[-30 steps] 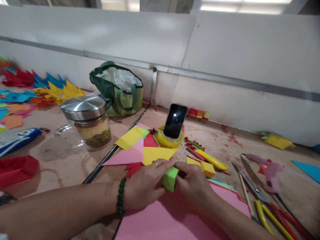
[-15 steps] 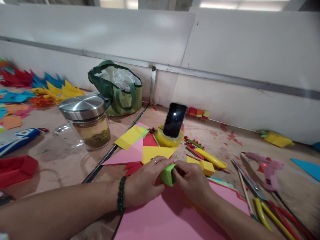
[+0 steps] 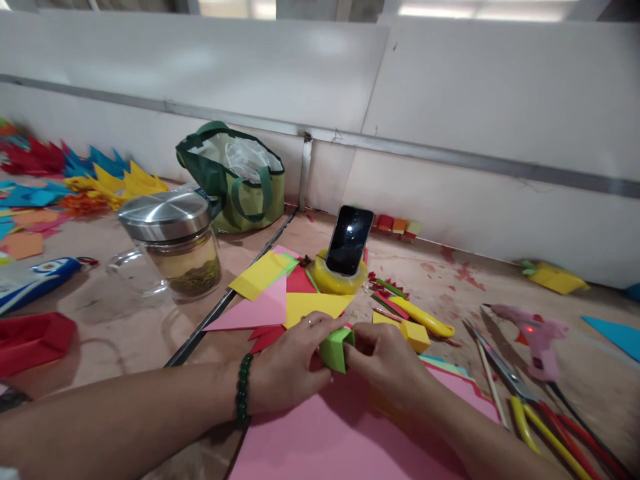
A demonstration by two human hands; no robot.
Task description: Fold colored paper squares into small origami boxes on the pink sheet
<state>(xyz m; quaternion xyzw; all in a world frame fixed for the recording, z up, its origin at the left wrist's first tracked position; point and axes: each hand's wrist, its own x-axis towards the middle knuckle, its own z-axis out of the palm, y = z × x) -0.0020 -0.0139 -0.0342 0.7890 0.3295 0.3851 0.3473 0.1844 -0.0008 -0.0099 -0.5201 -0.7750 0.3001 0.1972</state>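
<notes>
A small bright green folded paper box [image 3: 333, 351], hollow with one end facing right, is held between my two hands. My left hand [image 3: 293, 357] closes round its left side, with a ring and a dark green bead bracelet on that arm. From the right, my right hand [image 3: 387, 360] pinches the box's edge, its fingertips partly hidden by the paper. Both hands are over a stack of pink paper sheets [image 3: 320, 433]. A yellow folded paper box [image 3: 416, 337] lies just beyond my right hand, and yellow paper [image 3: 315, 305] lies beyond my left.
A lidded glass tea mug [image 3: 183, 260] and a green bag [image 3: 255, 200] stand at left. A phone [image 3: 350, 240] leans in a yellow tape roll [image 3: 340, 280]. On the right lie a yellow cutter [image 3: 423, 317], scissors [image 3: 510, 373] and a pink glue gun [image 3: 540, 337].
The green box has turned slightly, so more of its open end shows. My right hand has shifted a little at its edge; my left hand stays nearly still.
</notes>
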